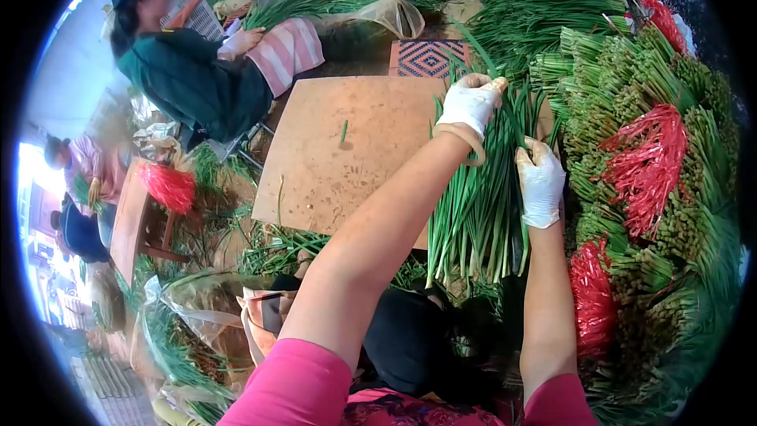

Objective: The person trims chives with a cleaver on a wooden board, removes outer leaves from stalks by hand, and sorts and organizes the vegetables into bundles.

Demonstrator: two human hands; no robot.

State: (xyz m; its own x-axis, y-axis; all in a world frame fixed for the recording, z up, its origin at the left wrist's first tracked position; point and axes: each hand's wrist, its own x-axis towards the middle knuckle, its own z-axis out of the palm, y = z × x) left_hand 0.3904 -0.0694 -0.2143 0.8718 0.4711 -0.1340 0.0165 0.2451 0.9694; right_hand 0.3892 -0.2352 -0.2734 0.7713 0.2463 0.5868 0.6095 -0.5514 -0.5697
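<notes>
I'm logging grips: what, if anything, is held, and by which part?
Seemingly a green stalk, running between the left hand and right hand; where along its length they grip cannot be told.

Viewing head feed, I'm seeing left glove (467,104) and right glove (542,188) looking thin, smooth, rubbery. Green stalks (477,209) showing smooth skins, faint sheen. Tabletop (355,162) looking like wooden board, matt, scuffed, dirt-specked. Red ribbon tufts (648,162) glinting, shredded glossy plastic. Clear bag (400,17) shining, wrinkled filmy plastic. Striped lap cloth (285,51) appearing soft, matt. Pink sleeve (296,379) looking like smooth fabric, dull finish.
</notes>
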